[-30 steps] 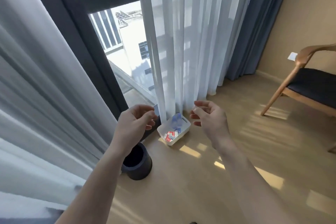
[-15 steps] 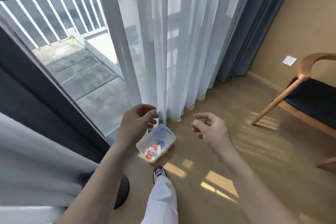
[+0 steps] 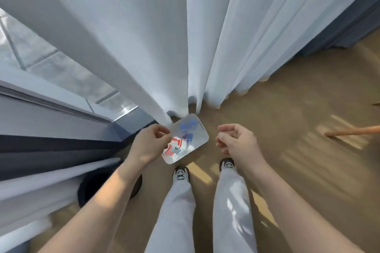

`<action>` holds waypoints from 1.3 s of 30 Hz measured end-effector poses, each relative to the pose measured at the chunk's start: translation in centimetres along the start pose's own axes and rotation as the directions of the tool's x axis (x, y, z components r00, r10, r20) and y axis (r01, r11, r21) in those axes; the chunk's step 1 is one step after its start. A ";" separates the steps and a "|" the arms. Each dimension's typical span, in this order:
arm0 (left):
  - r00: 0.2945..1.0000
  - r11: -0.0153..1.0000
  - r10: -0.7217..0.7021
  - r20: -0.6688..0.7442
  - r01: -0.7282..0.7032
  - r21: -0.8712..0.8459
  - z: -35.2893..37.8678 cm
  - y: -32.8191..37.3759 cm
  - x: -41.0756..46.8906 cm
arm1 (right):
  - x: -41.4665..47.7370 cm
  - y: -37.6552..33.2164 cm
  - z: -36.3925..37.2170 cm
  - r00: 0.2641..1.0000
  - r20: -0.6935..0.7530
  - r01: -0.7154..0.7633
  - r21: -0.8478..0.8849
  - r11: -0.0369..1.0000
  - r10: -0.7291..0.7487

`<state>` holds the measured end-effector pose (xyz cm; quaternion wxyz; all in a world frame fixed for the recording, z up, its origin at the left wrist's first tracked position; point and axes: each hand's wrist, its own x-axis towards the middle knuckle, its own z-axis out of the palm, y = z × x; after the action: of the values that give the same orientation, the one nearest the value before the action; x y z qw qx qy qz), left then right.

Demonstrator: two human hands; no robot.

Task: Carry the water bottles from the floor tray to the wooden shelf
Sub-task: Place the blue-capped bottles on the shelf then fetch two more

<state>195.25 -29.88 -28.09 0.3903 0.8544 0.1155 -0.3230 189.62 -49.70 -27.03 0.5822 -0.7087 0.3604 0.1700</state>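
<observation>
The person has stepped right up to the white floor tray (image 3: 200, 141) of water bottles (image 3: 186, 127) at twelve o'clock of their shoes, left hand (image 3: 149, 146) and right hand (image 3: 238, 141) empty, fingers loosely curled, so reaching down likely follows.

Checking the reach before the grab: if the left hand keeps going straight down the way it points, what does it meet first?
Probably the water bottles in the white tray, near its left edge; the left hand hangs over it, but height is unclear.
</observation>
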 end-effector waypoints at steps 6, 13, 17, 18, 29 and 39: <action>0.965 0.953 -0.260 0.031 0.251 0.170 8.4 -8.5 12.6 | 18.2 8.9 4.0 0.985 0.139 -0.075 -0.187 0.979 0.103; 0.946 0.928 -0.322 0.046 0.306 0.214 20.1 -18.6 29.2 | 34.9 19.2 8.8 0.965 0.259 0.108 -0.540 0.835 0.043; 0.950 0.934 -0.313 0.010 0.306 0.188 24.7 -23.2 36.2 | 41.8 25.2 12.8 0.913 0.406 0.267 -0.676 0.687 0.044; 0.959 0.949 -0.284 0.001 0.281 0.143 25.6 -24.2 37.6 | 43.1 26.3 13.7 0.899 0.437 0.304 -0.683 0.663 0.038; 0.983 0.967 -0.001 -0.184 0.048 0.251 26.0 -25.8 40.0 | 45.7 29.2 15.3 0.896 0.418 0.384 -0.556 0.737 -0.151; 0.991 0.876 0.090 0.096 -0.032 -0.482 12.6 -12.4 24.1 | 29.2 13.6 7.3 0.933 0.343 0.177 -0.166 0.970 -0.112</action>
<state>202.27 -32.27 -57.08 0.6054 0.7145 0.1420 -0.3206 201.26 -52.73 -57.83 0.5735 -0.7480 0.1860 0.2774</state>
